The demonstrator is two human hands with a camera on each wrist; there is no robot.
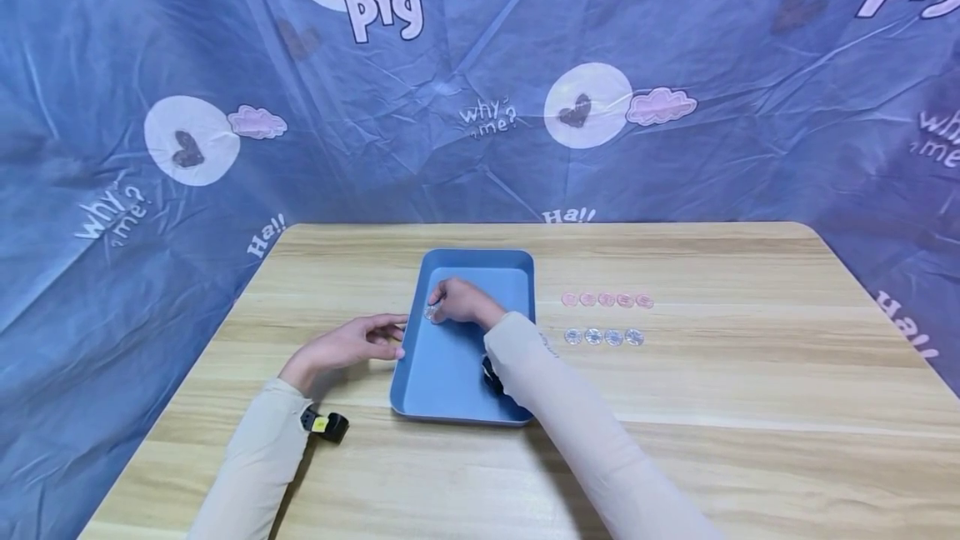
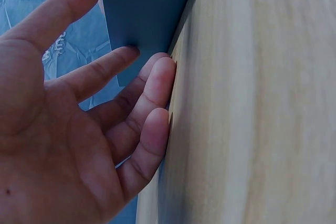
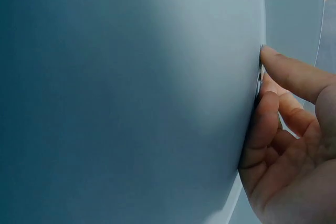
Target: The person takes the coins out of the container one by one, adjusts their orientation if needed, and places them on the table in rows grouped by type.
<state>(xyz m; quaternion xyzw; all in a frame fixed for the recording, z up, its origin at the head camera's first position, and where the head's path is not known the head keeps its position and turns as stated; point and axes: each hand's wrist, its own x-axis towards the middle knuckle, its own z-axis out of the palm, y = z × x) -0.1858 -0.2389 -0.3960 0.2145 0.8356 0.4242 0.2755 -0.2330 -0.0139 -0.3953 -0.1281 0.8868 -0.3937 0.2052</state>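
A shallow blue tray [image 1: 450, 390] lies on the wooden table. Inside it, my right hand [image 1: 467, 303] reaches down to the left part of the floor, thumb and fingertips pinching a silver coin [image 1: 432, 312]. The right wrist view has this coin [image 3: 260, 72] as a thin edge at the fingertips, low against the tray floor. My left hand [image 1: 360, 342] rests at the tray's left side, fingertips touching the outer wall [image 2: 149, 9]. Its fingers are loosely bent, the lower ones lying along the tabletop.
Right of the tray lie a row of several pink coins [image 1: 607, 300] and, nearer, a row of several silver coins [image 1: 603, 337]. Something silvery [image 1: 547, 343] peeks out beside the right sleeve. A printed blue cloth [image 1: 450, 165] hangs behind the table [image 1: 750, 357].
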